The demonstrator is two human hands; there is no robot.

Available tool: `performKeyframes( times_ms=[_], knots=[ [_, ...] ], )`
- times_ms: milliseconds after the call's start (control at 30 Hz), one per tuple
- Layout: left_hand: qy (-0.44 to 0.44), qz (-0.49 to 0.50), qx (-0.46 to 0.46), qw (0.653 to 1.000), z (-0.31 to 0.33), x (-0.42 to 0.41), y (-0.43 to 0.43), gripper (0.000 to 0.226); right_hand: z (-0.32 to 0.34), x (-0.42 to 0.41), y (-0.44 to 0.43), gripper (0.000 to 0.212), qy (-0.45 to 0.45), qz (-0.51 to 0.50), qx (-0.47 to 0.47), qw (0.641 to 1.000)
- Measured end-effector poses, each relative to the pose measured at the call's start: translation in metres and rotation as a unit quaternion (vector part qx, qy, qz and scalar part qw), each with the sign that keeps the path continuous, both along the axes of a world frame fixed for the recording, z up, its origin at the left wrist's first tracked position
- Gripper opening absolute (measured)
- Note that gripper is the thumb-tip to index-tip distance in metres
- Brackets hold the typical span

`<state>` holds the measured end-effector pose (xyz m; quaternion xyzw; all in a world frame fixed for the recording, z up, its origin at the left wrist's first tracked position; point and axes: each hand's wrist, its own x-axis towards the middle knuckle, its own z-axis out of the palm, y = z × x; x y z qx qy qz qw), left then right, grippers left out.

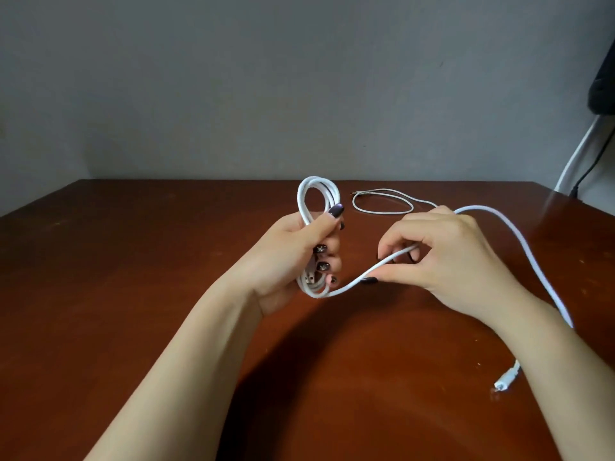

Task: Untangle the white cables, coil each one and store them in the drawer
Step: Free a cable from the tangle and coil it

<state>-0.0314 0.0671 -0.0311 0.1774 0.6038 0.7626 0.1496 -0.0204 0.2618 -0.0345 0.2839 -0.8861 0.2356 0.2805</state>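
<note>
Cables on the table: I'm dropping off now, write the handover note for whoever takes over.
The left hand grips the thick cable's coil, with several loops wound. The right hand pinches the same cable's loose run between its fingers. The rest trails past the right wrist to its plug on the table. The thin cable lies in a loose loop behind the hands, not yet coiled. Left to do: finish this coil, coil the thin cable, store both. No drawer is in view.
</note>
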Motion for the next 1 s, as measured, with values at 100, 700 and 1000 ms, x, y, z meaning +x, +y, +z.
performKeyframes(
  times_ms=[100,700,1000],
  knots=[
    [-0.022,-0.019,0.043,0.999,0.002,0.001,-0.001,0.025,0.0,-0.004,0.007,0.04,0.034,-0.063,0.017,0.997],
    [0.113,0.004,-0.286,0.952,-0.006,0.006,0.01,0.033,0.01,0.006,-0.004,0.038,0.269,0.029,0.023,0.962],
    [0.166,0.033,-0.162,0.972,-0.009,0.012,0.026,0.041,0.009,0.004,-0.002,0.042,0.245,0.005,-0.08,0.966]
  ],
)
